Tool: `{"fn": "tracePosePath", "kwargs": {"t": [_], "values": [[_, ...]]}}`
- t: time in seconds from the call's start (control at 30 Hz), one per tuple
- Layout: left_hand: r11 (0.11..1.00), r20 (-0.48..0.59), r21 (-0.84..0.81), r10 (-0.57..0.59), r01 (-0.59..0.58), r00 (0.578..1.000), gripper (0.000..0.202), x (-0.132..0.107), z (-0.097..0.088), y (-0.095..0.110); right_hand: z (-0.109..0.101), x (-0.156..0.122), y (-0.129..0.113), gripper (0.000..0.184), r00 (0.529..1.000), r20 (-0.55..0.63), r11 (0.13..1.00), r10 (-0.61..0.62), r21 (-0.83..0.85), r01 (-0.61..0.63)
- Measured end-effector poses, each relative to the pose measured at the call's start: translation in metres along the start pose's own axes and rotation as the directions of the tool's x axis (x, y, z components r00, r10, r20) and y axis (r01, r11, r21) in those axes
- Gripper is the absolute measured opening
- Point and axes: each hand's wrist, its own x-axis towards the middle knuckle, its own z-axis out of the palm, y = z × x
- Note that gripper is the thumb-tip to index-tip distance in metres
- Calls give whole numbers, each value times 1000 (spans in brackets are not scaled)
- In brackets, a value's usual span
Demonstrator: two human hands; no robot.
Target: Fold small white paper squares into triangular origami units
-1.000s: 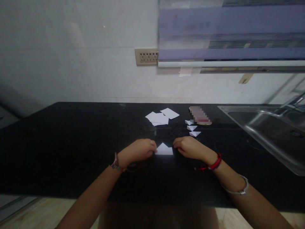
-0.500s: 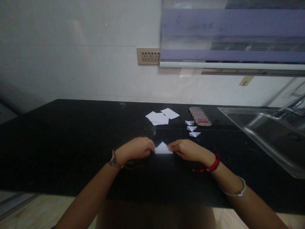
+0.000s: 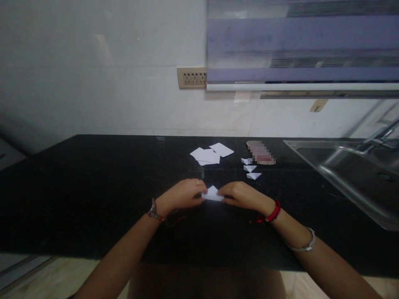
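Note:
A small white folded paper piece (image 3: 213, 194) lies on the black countertop (image 3: 93, 182) between my two hands. My left hand (image 3: 183, 194) has its fingers curled and pinches the paper's left end. My right hand (image 3: 238, 194) pinches the right end, fingers closed on it. Most of the paper is covered by my fingertips. I wear a bracelet on the left wrist and a red band and a silver bangle on the right arm.
Flat white paper squares (image 3: 210, 154) lie further back. Three small folded paper pieces (image 3: 250, 168) sit to their right, beside a blurred object (image 3: 261, 152). A steel sink (image 3: 352, 174) fills the right side. A wall socket (image 3: 191, 78) and a window blind (image 3: 299, 45) are above.
Both hands have closed in on the folded paper from its two ends, so less of it shows now. The other papers have not moved.

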Motion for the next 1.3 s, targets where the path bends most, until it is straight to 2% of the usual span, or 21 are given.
{"fn": "tracePosePath", "kwargs": {"t": [0.13,0.33,0.6,0.9,1.0,1.1,1.23,1.3], "values": [[1000,48,28,3,-5,999,16,1,4,0,0,0,1,20,1000,-10,1000,5,0,-5],[993,31,108,49,-52,998,17,3,12,-7,4,2,1,22,999,-35,1000,-14,-15,14],[988,3,142,60,-60,998,14,3,11,-6,5,4,-3,20,999,-51,999,-6,-38,4],[963,-22,259,88,-80,996,13,9,22,-14,6,4,-2,22,998,-69,998,3,-55,-6],[976,-57,213,60,-47,997,14,10,19,-12,8,5,-2,21,995,-95,997,21,-71,-28],[995,-138,104,6,9,990,16,10,16,-8,11,6,-2,21,986,-160,997,50,-56,-60],[989,-275,-131,-105,71,956,14,10,18,-7,13,8,-1,23,946,-275,981,173,134,-140],[967,-289,-231,-169,103,942,14,11,21,-8,15,8,1,21,924,-276,946,264,259,-193]]}}
